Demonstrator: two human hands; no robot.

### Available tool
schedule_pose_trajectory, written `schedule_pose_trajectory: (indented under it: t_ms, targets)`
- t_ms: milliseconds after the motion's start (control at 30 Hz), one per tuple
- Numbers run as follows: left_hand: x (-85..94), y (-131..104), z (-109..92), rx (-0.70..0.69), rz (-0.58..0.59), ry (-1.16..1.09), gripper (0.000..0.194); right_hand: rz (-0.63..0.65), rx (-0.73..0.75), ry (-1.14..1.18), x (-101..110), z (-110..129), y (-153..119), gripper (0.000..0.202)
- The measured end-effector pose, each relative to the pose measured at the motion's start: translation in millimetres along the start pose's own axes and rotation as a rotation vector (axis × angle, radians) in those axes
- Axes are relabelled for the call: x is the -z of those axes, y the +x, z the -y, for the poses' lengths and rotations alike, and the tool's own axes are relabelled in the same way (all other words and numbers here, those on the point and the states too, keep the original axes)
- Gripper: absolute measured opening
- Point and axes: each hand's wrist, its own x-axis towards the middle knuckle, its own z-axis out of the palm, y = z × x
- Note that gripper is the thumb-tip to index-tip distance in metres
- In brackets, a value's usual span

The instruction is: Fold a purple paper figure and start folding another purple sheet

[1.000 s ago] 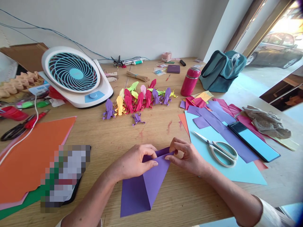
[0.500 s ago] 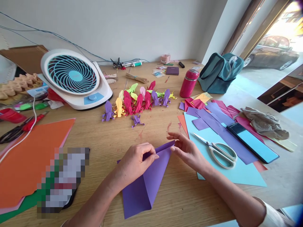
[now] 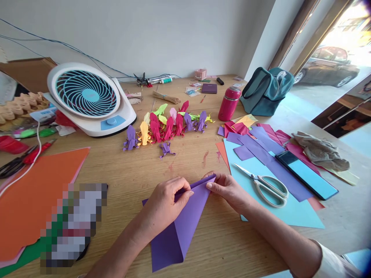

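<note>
A purple sheet of paper (image 3: pixel 188 224), folded over diagonally, lies partly raised from the wooden table at the front centre. My left hand (image 3: pixel 171 200) pinches its upper edge between thumb and fingers. At the sheet's upper right corner, my right hand (image 3: pixel 223 189) grips the tip with thumb and fingers. Behind my hands stand several folded paper figures in purple (image 3: pixel 131 138), yellow (image 3: pixel 144 133), red (image 3: pixel 155 129) and green. A single small purple figure (image 3: pixel 166 150) sits in front of that group.
White-handled scissors (image 3: pixel 271 189) and a phone (image 3: pixel 307 173) lie on blue and purple paper at the right. Behind them are a pink bottle (image 3: pixel 229 103) and a teal bag (image 3: pixel 266 92). At the left are a fan (image 3: pixel 89 100), orange paper (image 3: pixel 37 200) and a blurred-out object (image 3: pixel 77 226).
My right hand's fingers have closed on the paper's upper right corner, where they were spread apart before. My left hand keeps its pinch. The whole view has shifted slightly.
</note>
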Motion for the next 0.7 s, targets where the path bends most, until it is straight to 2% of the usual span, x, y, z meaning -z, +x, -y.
schedule_pose_trajectory:
  t_ms: [167, 433, 700]
  targets:
    - [-2.1, -0.4, 3.1, 0.010, -0.025, 0.046, 0.013, -0.062, -0.018, 0.025, -0.6, -3.9, 1.1, 0.041]
    - [-1.7, -1.0, 5.0, 0.010, -0.061, 0.093, 0.014, -0.036, 0.003, -0.019, 3.8, -7.1, -1.2, 0.038]
    - [-1.8, -4.7, 5.5, 0.004, -0.096, 0.151, 0.011, -0.090, -0.001, -0.028, -1.0, -1.2, -0.4, 0.041]
